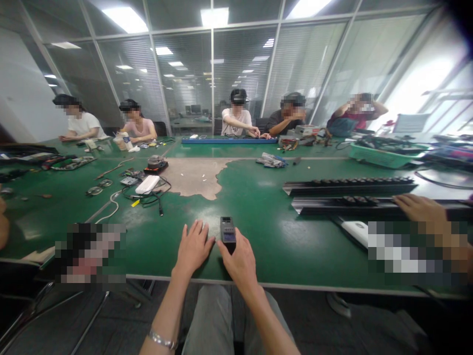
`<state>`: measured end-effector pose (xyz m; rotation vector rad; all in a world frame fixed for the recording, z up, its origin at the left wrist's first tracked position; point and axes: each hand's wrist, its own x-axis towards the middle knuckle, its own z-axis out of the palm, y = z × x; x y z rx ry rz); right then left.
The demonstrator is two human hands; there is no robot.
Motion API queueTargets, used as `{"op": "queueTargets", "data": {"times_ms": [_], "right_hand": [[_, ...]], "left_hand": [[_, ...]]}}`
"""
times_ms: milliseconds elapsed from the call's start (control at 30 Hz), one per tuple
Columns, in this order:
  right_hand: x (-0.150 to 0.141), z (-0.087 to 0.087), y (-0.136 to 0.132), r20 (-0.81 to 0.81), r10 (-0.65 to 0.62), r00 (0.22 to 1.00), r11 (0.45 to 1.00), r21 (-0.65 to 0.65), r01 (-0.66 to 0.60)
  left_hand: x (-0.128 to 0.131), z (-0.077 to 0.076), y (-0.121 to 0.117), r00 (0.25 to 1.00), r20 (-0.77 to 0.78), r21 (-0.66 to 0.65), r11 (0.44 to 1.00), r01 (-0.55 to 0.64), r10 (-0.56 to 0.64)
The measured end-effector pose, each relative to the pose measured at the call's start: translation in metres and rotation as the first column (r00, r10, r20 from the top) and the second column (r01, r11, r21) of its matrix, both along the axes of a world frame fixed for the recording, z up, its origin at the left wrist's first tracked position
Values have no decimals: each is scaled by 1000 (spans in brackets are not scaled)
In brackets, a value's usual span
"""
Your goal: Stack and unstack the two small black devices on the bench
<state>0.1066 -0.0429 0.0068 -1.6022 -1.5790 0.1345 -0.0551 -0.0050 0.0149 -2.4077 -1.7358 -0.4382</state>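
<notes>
The small black device (pixel 228 235) sits near the table's (pixel 273 266) front edge, lightly gripped by our half-curled right hand (pixel 242 259), our left hand (pixel 192 249) flat, open and empty beside it; we seem to be steadying it, and shifting it would call for a firmer grip.

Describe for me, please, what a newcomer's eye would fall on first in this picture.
Probably the ragged brown patch in the middle of the big green table, with a row of people seated beyond it. Nearer, the small dark device in the right hand stands out, beside the left hand lying flat. The loaded pale-green basket at far right might come next.
</notes>
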Motion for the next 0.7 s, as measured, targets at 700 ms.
{"op": "queueTargets", "data": {"times_ms": [700], "right_hand": [[73, -2, 6, 15, -86, 996, 996, 4, 86]], "left_hand": [[-1, 3, -3, 1000, 4, -8, 1000, -1, 1]]}}
